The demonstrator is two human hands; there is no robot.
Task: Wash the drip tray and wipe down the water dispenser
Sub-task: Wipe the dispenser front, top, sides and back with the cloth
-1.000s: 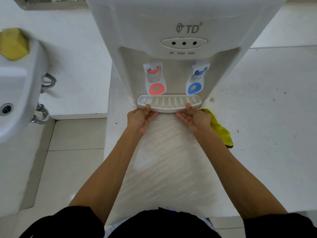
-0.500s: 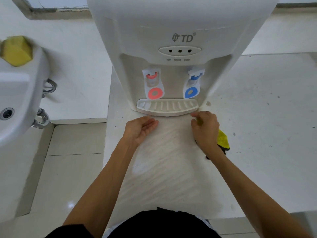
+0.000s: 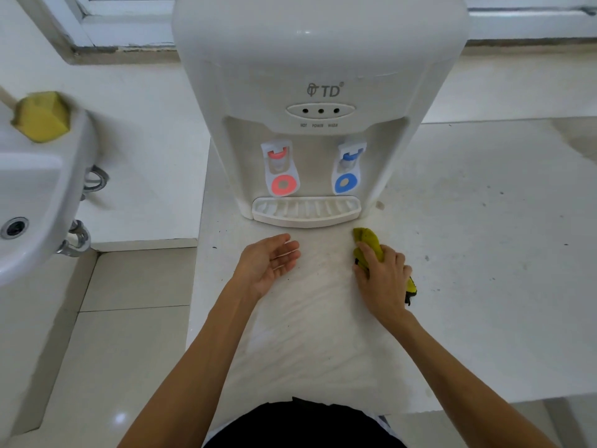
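Crosswise, drip tray (image 3: 306, 212) fronts dispenser (image 3: 319, 59); right hand (image 3: 382, 275) clutches cloth (image 3: 368, 242); left hand (image 3: 269, 261) spread.

White counter (image 3: 484, 253) under water dispenser (image 3: 319, 59) and yellow cloth (image 3: 368, 240).

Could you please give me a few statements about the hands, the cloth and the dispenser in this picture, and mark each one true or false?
1. The drip tray sits in place at the foot of the water dispenser. True.
2. The right hand holds a yellow cloth. True.
3. The left hand grips the drip tray. False: it is open, palm up, short of the tray and holding nothing.
4. The red tap is to the right of the blue tap. False: it is on the left.
5. A yellow sponge rests on the sink rim. True.
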